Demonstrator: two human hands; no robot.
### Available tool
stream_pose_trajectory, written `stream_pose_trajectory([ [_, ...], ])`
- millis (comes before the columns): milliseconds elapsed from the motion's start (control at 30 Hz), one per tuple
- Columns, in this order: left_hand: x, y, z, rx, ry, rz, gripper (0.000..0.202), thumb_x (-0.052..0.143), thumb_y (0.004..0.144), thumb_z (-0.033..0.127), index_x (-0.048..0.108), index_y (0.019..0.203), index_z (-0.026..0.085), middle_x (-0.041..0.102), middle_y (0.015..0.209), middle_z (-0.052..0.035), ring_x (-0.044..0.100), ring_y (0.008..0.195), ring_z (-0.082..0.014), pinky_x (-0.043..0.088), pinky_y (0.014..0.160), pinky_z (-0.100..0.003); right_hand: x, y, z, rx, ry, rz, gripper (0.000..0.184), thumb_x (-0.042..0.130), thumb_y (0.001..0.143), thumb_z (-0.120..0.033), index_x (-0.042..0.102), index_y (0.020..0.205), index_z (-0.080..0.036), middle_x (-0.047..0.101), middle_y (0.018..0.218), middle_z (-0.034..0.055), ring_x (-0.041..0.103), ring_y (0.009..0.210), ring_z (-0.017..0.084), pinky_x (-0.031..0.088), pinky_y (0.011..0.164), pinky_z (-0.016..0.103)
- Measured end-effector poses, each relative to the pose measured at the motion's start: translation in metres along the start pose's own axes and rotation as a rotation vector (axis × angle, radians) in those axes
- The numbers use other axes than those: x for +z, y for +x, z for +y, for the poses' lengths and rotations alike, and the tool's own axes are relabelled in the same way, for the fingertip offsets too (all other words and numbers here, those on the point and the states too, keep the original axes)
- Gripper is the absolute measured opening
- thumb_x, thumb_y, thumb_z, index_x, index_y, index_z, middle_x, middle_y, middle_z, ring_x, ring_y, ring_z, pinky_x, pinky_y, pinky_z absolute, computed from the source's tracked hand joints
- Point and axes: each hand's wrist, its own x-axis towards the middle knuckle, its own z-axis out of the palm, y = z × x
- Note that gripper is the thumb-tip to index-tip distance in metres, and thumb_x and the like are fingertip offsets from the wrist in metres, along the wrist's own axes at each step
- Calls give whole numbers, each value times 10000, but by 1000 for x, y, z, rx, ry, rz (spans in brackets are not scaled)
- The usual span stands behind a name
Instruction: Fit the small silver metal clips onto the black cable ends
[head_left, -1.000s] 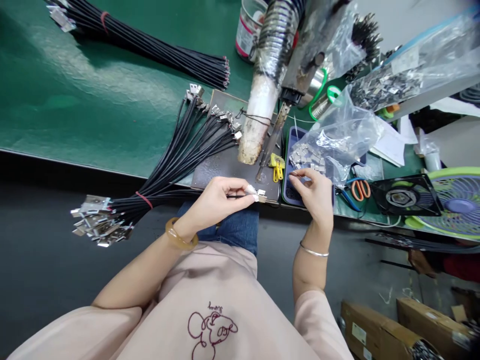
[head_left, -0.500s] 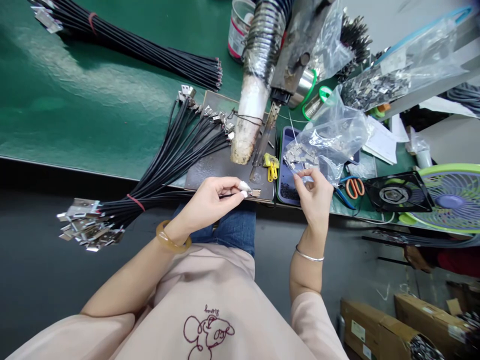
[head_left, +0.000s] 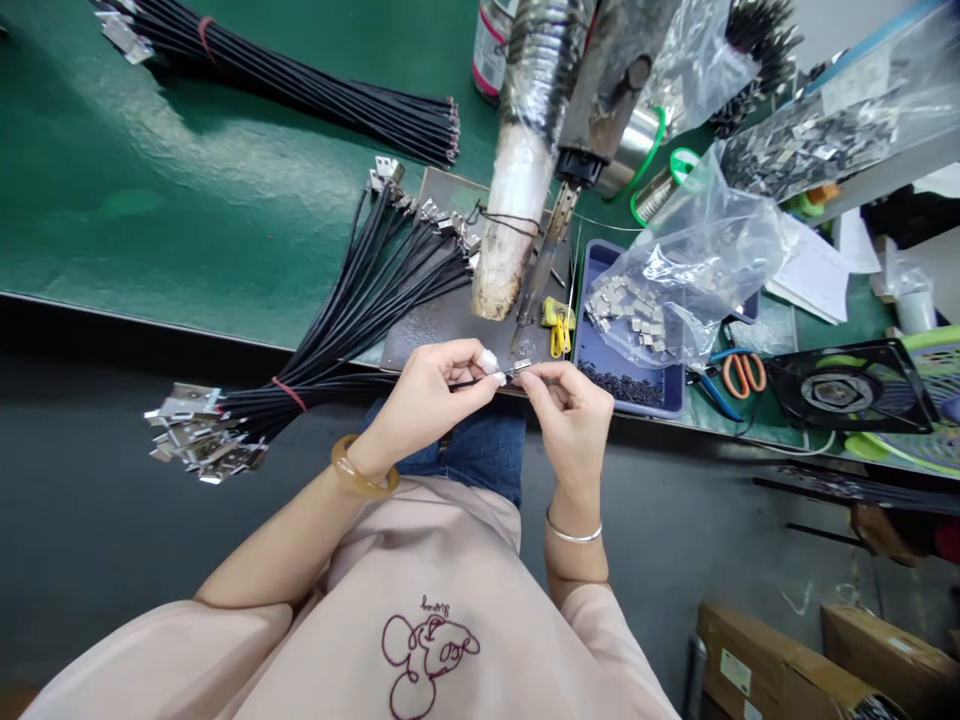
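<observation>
Fingertips of my left hand (head_left: 439,390) — two of them capped in white — are pinched around a black cable (head_left: 463,384) just behind its end, while those of my right hand (head_left: 574,412) meet them from the right; whether these are closed on anything, I cannot tell. Largest about me is the green table (head_left: 225,230), and we work at its near edge. Over that edge, to the left, hangs a tied cable bundle (head_left: 319,345), with my cable running left toward it. Far of my hands, the white nozzle (head_left: 504,235) points down and near, the soldering iron (head_left: 551,240) just right of it. Right of both sits a blue tray (head_left: 679,388) with black bits (head_left: 630,388) along its near side. Smallest at my fingers is the metal connector (head_left: 523,366) at the cable's tip, between my two hands. I judge the cable light and springy, best held close behind the connector — its metal probably slick, its joint the delicate part, so a soft pinch.
</observation>
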Motion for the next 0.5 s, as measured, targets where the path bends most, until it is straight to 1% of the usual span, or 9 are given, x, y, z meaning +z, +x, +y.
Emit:
stream_pose_trajectory([
  [67,0,0,0,3,3,-9,141,676,769,243,591,717,143,575,660,18,520,597,-77,428,586,-190,5,2,1,-23,-5,-25,191,611,950,-320,696,840,-188,657,706,-25,456,541,69,368,528,230],
  [133,-1,0,0,6,10,-14,140,675,770,241,588,714,146,578,660,18,520,597,-77,431,585,-189,6,3,0,-16,4,-47,209,580,967,-315,684,841,-185,671,730,-16,498,562,76,391,542,228],
  [300,-1,0,0,18,37,-22,137,665,783,238,587,715,149,583,661,16,524,601,-81,432,585,-192,5,3,-2,11,30,-64,232,557,976,-334,661,830,-186,680,737,-8,537,578,88,414,549,229],
  [500,-2,0,0,19,35,-23,133,657,791,230,579,720,149,562,659,21,509,596,-78,422,586,-193,5,3,-2,14,32,-80,231,567,975,-347,651,829,-189,666,731,-10,542,591,91,427,575,232],
])
